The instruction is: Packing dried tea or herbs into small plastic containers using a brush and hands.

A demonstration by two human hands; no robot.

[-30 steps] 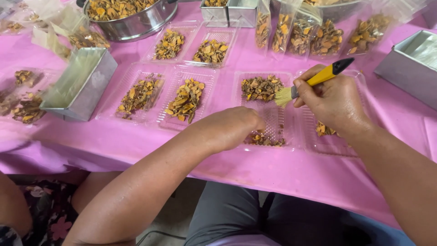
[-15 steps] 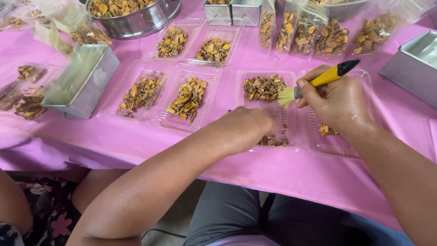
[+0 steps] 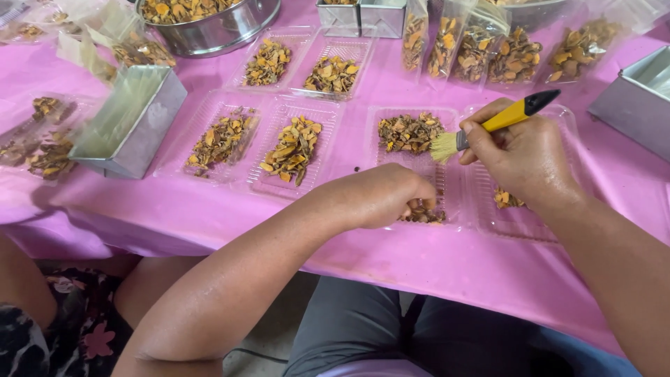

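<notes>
1. Left hand [image 3: 380,195] is curled palm-down over the near end of a clear plastic tray [image 3: 412,164], fingertips closed on the small heap of dried orange-brown slices [image 3: 421,211] there; whether it pinches any piece cannot be told.
2. Right hand [image 3: 520,157] grips a small brush [image 3: 492,124] with a yellow and black handle, its pale bristles pointing left over the same tray, just above the far heap.
3. Judging by this, the step in hand is sorting or dusting slices in that tray; the next move calls for light strokes so no pieces flick out.
4. Left of the hands stand filled clear trays [image 3: 293,146] and a square metal tin [image 3: 132,126].
5. Beyond them stand upright clear bags [image 3: 488,49] of slices.
6. Right of the right hand sits another metal tin [image 3: 638,98].
</notes>
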